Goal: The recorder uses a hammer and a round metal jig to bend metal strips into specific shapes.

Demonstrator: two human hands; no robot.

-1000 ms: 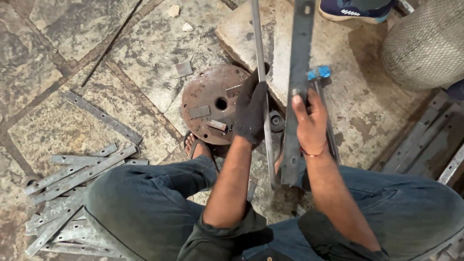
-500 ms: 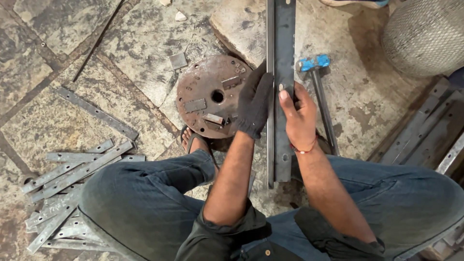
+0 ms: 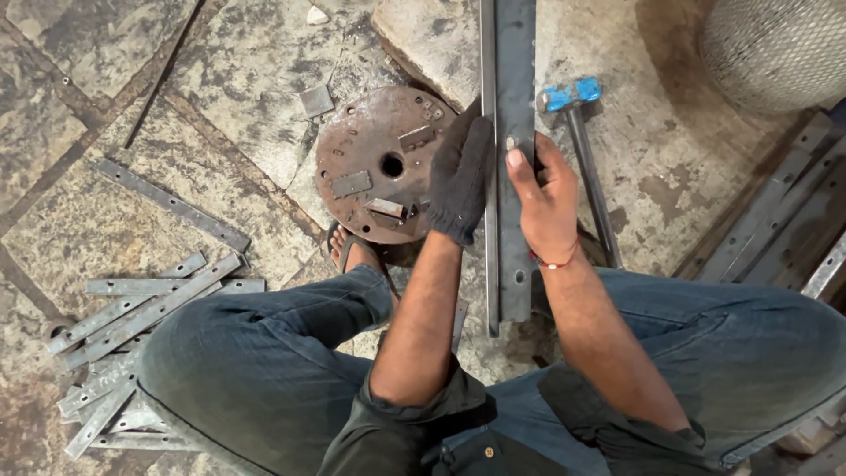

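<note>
Two hands steadied a long angle bar point(image 3: 514, 132) standing on the stone floor point(image 3: 106, 220) between the knees: the gloved left hand point(image 3: 460, 181) braced its left edge, the bare right hand point(image 3: 548, 203) wrapped it, beside a rusty disc point(image 3: 370, 141) and hammer point(image 3: 577, 119).

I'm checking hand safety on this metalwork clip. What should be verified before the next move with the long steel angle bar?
1. Left hand gloved: ok, dark glove on.
2. Right hand gloved: not ok, bare on the steel angle bar.
3. Both hands on the bar: ok, one on each side.
4. Hammer clear of hands: ok, lying on the floor just right of the bar.
5. Foot protected: not ok, open sandal beside the rusty round plate.
6. Bar's far end clear: cannot tell, out of frame.
</note>
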